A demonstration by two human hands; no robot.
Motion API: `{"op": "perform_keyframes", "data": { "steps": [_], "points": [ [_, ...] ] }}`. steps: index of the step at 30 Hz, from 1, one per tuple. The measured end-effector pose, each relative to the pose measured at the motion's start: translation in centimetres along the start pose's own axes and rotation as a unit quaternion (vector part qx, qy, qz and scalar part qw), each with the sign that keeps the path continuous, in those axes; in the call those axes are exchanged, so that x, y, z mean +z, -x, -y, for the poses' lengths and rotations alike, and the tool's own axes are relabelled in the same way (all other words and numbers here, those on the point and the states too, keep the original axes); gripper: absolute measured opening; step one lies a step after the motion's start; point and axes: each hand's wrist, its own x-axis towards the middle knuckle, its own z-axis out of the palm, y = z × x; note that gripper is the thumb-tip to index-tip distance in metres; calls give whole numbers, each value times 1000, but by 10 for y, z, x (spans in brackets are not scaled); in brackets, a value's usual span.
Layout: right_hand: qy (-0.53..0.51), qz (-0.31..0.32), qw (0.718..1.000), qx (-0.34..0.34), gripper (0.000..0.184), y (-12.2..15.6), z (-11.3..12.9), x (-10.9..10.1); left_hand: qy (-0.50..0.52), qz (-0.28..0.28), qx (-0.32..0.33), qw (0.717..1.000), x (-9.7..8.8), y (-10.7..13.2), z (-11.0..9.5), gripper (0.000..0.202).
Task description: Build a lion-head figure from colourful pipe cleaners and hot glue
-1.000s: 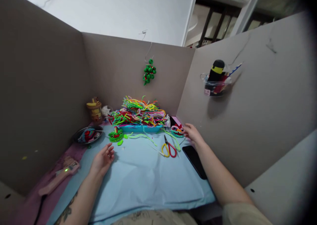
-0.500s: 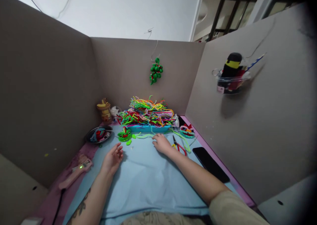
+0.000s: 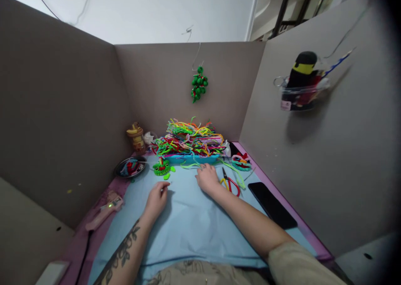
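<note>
My left hand rests low over the blue cloth, thumb and forefinger pinched together beside a tiny pale scrap. Whether anything is between those fingertips is too small to see. Farther right, my right hand lies palm down with curled fingers at the end of a light green pipe cleaner; its fingertips are partly hidden. Ahead of my left hand sits a green frog-like face made of fuzzy stems. Red-and-yellow-handled pliers or scissors lie right of my right hand.
A blue tray heaped with colourful pipe cleaners stands at the back. A dark bowl and pink glue gun are left. A black phone and turquoise-and-red fuzzy piece lie right. Grey panels surround the table.
My left hand has moved forward and right, its loosely curled fingers closing into a pinch. My right hand has shifted slightly right, and the light green pipe cleaner with it. The view has tilted slightly.
</note>
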Motion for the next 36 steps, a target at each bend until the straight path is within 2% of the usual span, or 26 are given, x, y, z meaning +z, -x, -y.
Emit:
{"op": "perform_keyframes", "data": {
  "steps": [2,5,10,11,13,16,19,21,24,27,30,33,36],
  "points": [
    [-12,20,998,-51,27,4,9,2,-63,50,81,994,5,6,-6,17],
    [-33,73,992,-101,29,4,16,5,-110,77,122,983,9,13,-13,19],
    [-24,121,992,-14,33,-6,-9,0,-120,59,107,985,5,12,-9,19],
    [-31,118,992,-17,31,-8,-16,-2,-108,56,101,987,5,12,-9,19],
    [-61,98,993,-30,29,-11,-27,-7,-75,56,85,992,5,11,-13,18],
    [-127,45,990,-31,27,-16,-36,-15,-2,70,49,996,8,11,-30,16],
    [-204,-28,977,-50,25,-29,-39,-27,42,125,39,990,10,13,-50,18],
    [-253,-75,962,-72,24,-45,-41,-38,29,178,44,983,11,13,-58,20],
    [-287,-122,945,-95,25,-79,-39,-55,25,225,41,973,15,7,-63,23],
    [-270,-118,945,-140,26,-116,-24,-63,54,248,26,967,27,-7,-66,23],
    [-186,-36,962,-194,29,-146,1,-57,112,221,-11,969,45,-28,-68,19],
    [-95,35,985,-142,36,-166,17,-42,213,148,-121,958,59,-52,-62,20],
    [-64,60,991,-102,50,-179,13,-23,311,38,-209,926,59,-74,-49,40]
  ]
}}
